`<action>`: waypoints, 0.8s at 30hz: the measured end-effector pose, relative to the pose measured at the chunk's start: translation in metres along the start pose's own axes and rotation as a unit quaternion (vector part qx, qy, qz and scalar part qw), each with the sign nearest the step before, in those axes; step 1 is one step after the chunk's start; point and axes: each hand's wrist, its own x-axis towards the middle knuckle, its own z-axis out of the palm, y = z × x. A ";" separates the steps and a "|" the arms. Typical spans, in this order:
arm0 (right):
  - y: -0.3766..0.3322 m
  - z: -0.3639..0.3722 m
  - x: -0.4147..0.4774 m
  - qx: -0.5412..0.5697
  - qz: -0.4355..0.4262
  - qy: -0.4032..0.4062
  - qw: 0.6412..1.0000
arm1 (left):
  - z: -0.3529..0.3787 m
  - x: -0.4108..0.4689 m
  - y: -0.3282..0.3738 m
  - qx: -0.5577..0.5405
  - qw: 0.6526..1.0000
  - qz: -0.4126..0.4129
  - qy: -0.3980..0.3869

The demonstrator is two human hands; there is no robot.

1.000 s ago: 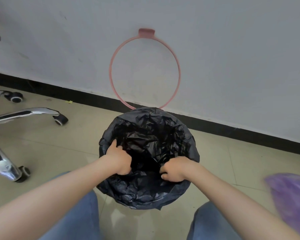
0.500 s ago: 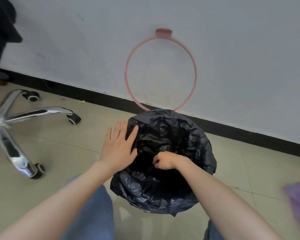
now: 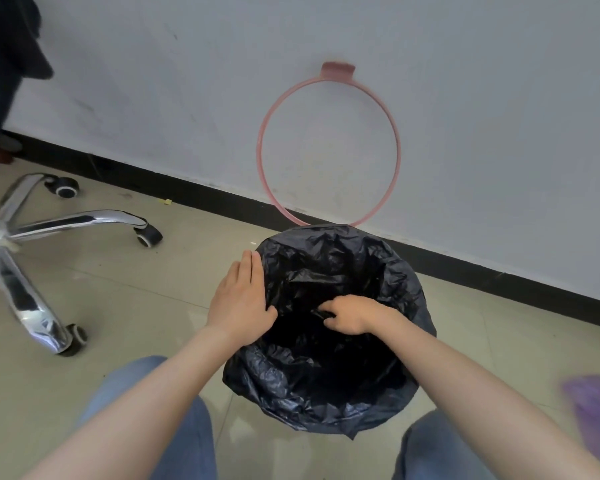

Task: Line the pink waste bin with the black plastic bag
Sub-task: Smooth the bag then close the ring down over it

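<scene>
The black plastic bag [image 3: 329, 386] is draped over the whole waste bin, which stands on the floor by the wall; none of the bin's pink body shows. A thin pink ring [image 3: 397, 157] with a hinge tab leans up against the wall behind it. My left hand [image 3: 241, 299] lies flat, fingers together, against the bag's left rim. My right hand [image 3: 349, 313] reaches inside the opening, fingers curled into the crumpled plastic.
A chrome office chair base [image 3: 21, 233] with black castors stands on the tiled floor to the left. A blurred purple object [image 3: 596, 414] sits at the right edge. My knees in blue jeans [image 3: 174, 420] frame the bin.
My left hand let go of the bag's rim and opened flat against its left side. My right hand moved from the rim into the opening. The view shifted left.
</scene>
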 end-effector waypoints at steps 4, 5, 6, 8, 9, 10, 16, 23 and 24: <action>0.013 0.004 -0.034 -0.210 -0.013 0.000 0.978 | -0.002 -0.001 0.001 0.009 1.000 -0.002 -0.008; 0.015 0.005 -0.039 -0.231 -0.008 -0.014 0.973 | -0.002 -0.001 0.001 0.010 1.000 -0.003 -0.008; 0.017 0.006 -0.042 -0.235 0.000 -0.029 0.972 | -0.003 -0.002 0.001 0.013 1.000 -0.004 -0.009; 0.021 0.000 -0.047 -0.189 0.017 -0.039 0.981 | -0.004 -0.004 0.003 0.018 1.000 -0.009 -0.015; 0.022 -0.007 -0.049 -0.149 0.017 -0.018 0.989 | -0.004 -0.004 0.003 0.020 1.000 -0.011 -0.017; 0.022 -0.016 -0.050 -0.108 0.009 0.019 0.994 | -0.005 -0.005 0.004 0.021 1.000 -0.012 -0.018; 0.022 -0.087 -0.046 0.140 0.007 0.359 0.923 | -0.007 -0.004 0.005 0.020 1.000 -0.011 -0.004; 0.035 -0.126 -0.008 0.483 0.199 0.440 0.730 | 0.001 0.000 0.001 0.013 1.000 -0.021 0.003; 0.036 -0.128 -0.004 0.545 0.192 0.418 0.701 | 0.001 0.000 0.001 0.012 1.000 -0.023 0.004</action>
